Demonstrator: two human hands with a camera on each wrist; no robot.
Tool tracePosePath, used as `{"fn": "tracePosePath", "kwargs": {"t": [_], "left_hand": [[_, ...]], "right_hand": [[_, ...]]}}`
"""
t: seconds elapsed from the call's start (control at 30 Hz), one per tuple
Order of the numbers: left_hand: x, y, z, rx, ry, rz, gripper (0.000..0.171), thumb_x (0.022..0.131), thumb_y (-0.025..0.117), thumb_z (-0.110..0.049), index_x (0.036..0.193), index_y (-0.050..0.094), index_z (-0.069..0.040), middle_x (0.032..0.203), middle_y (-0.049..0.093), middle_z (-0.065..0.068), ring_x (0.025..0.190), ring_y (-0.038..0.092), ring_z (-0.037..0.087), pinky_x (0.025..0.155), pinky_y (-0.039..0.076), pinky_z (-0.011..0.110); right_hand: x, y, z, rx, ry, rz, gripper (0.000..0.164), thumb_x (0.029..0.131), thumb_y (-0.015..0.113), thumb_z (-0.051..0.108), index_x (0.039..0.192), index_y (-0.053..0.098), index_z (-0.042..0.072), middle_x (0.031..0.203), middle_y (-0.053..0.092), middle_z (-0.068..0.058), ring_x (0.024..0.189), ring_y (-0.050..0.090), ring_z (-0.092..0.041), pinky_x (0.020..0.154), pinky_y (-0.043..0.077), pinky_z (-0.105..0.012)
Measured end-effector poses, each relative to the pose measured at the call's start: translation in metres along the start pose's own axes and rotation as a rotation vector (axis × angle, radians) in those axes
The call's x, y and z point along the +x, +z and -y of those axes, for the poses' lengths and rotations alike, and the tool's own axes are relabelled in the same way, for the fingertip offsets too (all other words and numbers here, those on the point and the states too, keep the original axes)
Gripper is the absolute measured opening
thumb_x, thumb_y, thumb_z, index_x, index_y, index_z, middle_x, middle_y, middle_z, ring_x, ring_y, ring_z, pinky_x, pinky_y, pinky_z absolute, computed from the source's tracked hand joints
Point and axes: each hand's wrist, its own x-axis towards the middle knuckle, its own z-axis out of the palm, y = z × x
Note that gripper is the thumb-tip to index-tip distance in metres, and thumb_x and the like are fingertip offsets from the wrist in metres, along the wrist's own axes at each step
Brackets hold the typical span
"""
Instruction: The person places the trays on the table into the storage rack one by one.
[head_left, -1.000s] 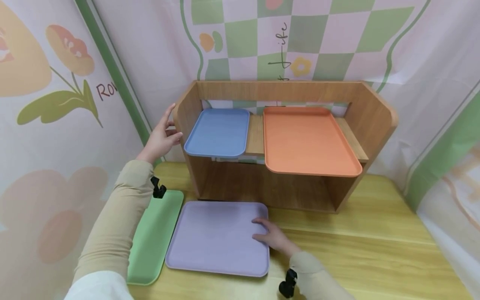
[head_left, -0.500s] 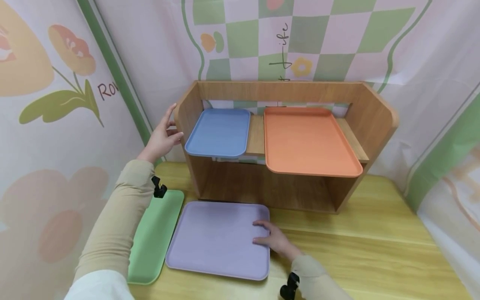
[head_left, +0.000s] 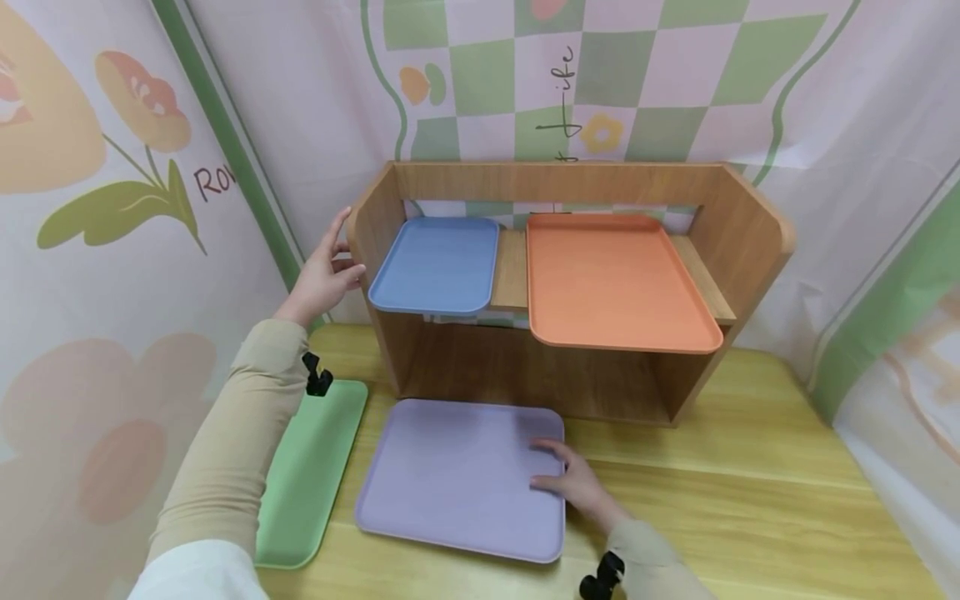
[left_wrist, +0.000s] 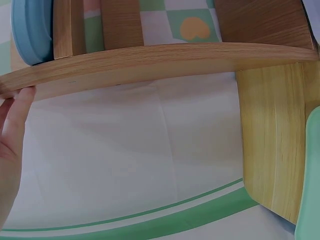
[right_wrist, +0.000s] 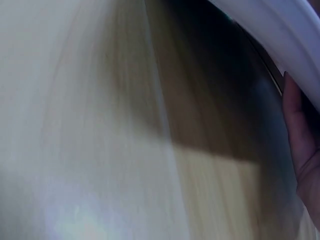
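Observation:
My right hand (head_left: 581, 487) grips a purple rectangular tray (head_left: 465, 483) by its right edge. Two digits lie over the tray's top, and in the right wrist view a finger (right_wrist: 297, 122) reaches under its pale rim (right_wrist: 280, 35). Shadow falls on the table below that rim. Against the outer left side of a wooden shelf rack (head_left: 558, 182) rests my left hand (head_left: 321, 279), fingers fairly straight. The left wrist view has its fingertip touching the side panel (left_wrist: 150, 62). On the rack's upper board sit a blue tray (head_left: 438, 265) and a larger orange tray (head_left: 611, 283).
A green tray (head_left: 311, 483) lies left of the purple one, partly hidden by my left sleeve (head_left: 225, 433). The rack's lower level (head_left: 517, 367) opens toward me. Printed curtains hang close behind and beside the wooden table (head_left: 735, 500). Both upper trays overhang their board's front.
My right hand has moved the purple tray to the right, widening the gap to the green tray, and the purple tray has turned slightly. My left hand stays in place.

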Motion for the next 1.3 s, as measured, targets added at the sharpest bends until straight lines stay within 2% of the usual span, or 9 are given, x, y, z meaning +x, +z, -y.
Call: {"fn": "tracePosePath", "kwargs": {"t": [0.2, 0.47, 0.73, 0.83, 0.93, 1.0, 1.07, 1.2, 1.3], "left_hand": [[0.000, 0.000, 0.000, -0.011, -0.013, -0.001, 0.087, 0.094, 0.053, -0.001, 0.145, 0.007, -0.055, 0.137, 0.039, 0.022, 0.123, 0.049, 0.039, 0.093, 0.051, 0.050], [0.000, -0.001, -0.001, -0.007, -0.018, -0.003, 0.088, 0.094, 0.053, -0.001, 0.145, 0.006, -0.055, 0.137, 0.039, 0.023, 0.123, 0.049, 0.040, 0.093, 0.051, 0.050], [0.000, 0.000, 0.000, -0.007, -0.006, 0.000, 0.088, 0.094, 0.053, -0.001, 0.144, 0.007, -0.056, 0.136, 0.039, 0.022, 0.123, 0.049, 0.040, 0.093, 0.051, 0.051], [0.000, 0.001, 0.000, -0.007, -0.003, -0.001, 0.088, 0.094, 0.053, -0.001, 0.144, 0.007, -0.056, 0.135, 0.039, 0.022, 0.123, 0.049, 0.040, 0.093, 0.051, 0.051], [0.000, 0.001, 0.000, -0.007, -0.007, -0.002, 0.088, 0.094, 0.053, -0.001, 0.144, 0.007, -0.057, 0.136, 0.039, 0.022, 0.123, 0.049, 0.039, 0.093, 0.051, 0.051], [0.000, 0.001, 0.000, -0.005, -0.011, -0.001, 0.088, 0.094, 0.053, -0.002, 0.144, 0.007, -0.057, 0.136, 0.039, 0.022, 0.123, 0.049, 0.039, 0.093, 0.051, 0.051], [0.000, 0.001, -0.001, -0.002, -0.014, 0.001, 0.087, 0.094, 0.053, -0.002, 0.144, 0.007, -0.056, 0.136, 0.039, 0.022, 0.124, 0.049, 0.039, 0.093, 0.051, 0.051], [0.000, 0.000, -0.001, 0.004, -0.011, 0.003, 0.087, 0.094, 0.054, -0.003, 0.146, 0.006, -0.052, 0.137, 0.039, 0.022, 0.124, 0.049, 0.039, 0.093, 0.051, 0.051], [0.000, 0.000, 0.000, -0.001, -0.007, 0.000, 0.086, 0.094, 0.054, -0.002, 0.147, 0.006, -0.051, 0.136, 0.039, 0.022, 0.123, 0.049, 0.039, 0.093, 0.051, 0.050]], "right_hand": [[-0.007, -0.013, 0.000, 0.042, 0.019, -0.030, 0.062, 0.072, 0.078, 0.000, 0.129, 0.053, -0.002, 0.139, 0.049, -0.019, 0.129, 0.038, -0.027, 0.103, 0.032, -0.018], [-0.012, -0.024, -0.004, 0.160, 0.050, -0.129, 0.066, 0.077, 0.072, -0.005, 0.136, 0.042, -0.006, 0.144, 0.037, -0.022, 0.111, 0.046, -0.015, 0.085, 0.044, -0.013], [-0.010, -0.024, -0.009, 0.194, 0.034, -0.227, 0.068, 0.078, 0.070, -0.006, 0.138, 0.038, -0.008, 0.147, 0.031, -0.023, 0.135, 0.025, -0.029, 0.091, 0.026, -0.002], [-0.009, -0.022, -0.011, 0.207, 0.052, -0.272, 0.068, 0.079, 0.069, -0.006, 0.139, 0.037, -0.007, 0.148, 0.031, -0.024, 0.137, 0.023, -0.031, 0.101, 0.028, -0.010], [-0.007, -0.018, -0.013, 0.221, 0.066, -0.319, 0.068, 0.079, 0.068, -0.007, 0.139, 0.037, -0.006, 0.149, 0.030, -0.024, 0.139, 0.022, -0.032, 0.115, 0.024, -0.029], [-0.006, -0.016, -0.014, 0.230, 0.057, -0.353, 0.067, 0.079, 0.068, -0.008, 0.138, 0.038, -0.007, 0.148, 0.031, -0.024, 0.140, 0.021, -0.033, 0.118, 0.018, -0.042], [-0.004, -0.013, -0.016, 0.228, 0.048, -0.373, 0.066, 0.080, 0.068, -0.007, 0.138, 0.038, -0.008, 0.148, 0.032, -0.025, 0.140, 0.021, -0.033, 0.118, 0.018, -0.045], [-0.001, -0.008, -0.016, 0.216, 0.056, -0.370, 0.063, 0.085, 0.066, -0.002, 0.140, 0.036, -0.005, 0.147, 0.033, -0.023, 0.126, 0.040, -0.022, 0.104, 0.038, -0.023], [-0.001, -0.006, -0.012, 0.308, 0.083, -0.264, 0.066, 0.090, 0.059, 0.000, 0.146, 0.025, -0.001, 0.145, 0.028, -0.025, 0.099, 0.055, -0.007, 0.080, 0.048, -0.015]]}}
